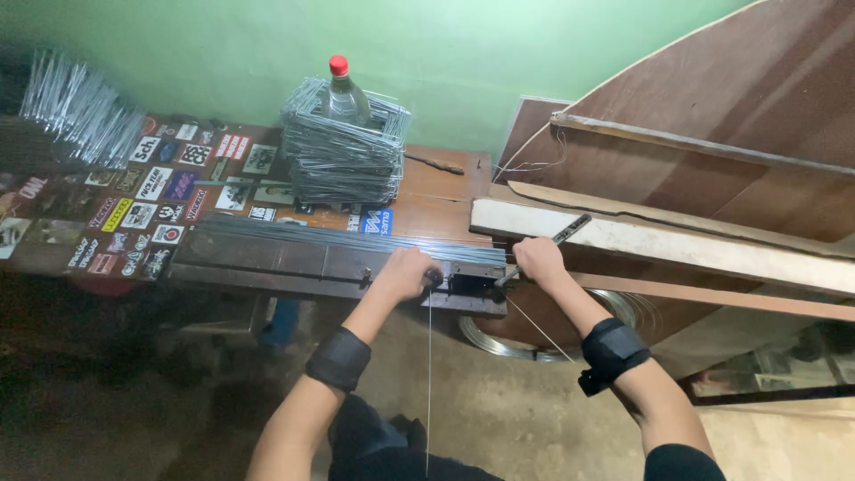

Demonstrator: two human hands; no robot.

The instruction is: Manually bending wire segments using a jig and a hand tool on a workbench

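My left hand (405, 274) is closed around a thin steel wire (428, 374) at the front edge of a wooden table (436, 191); the wire hangs straight down from the fist. My right hand (537, 260) grips the metal lever handle (557, 240) of a small bending jig (472, 281) fixed at the table's right front corner. A second wire strand (539, 330) runs diagonally down from the jig. A long bundle of straight wires (338, 239) lies along the table's front. Both forearms wear black wrist bands.
A tall stack of bent square wire frames (343, 151) stands on the table, with a clear red-capped bottle (343, 93) rising from it. Stickers cover the tabletop's left part. Another wire bundle (76, 111) lies at far left. Wooden boards (695, 178) lean right; a wire coil (517, 343) lies below.
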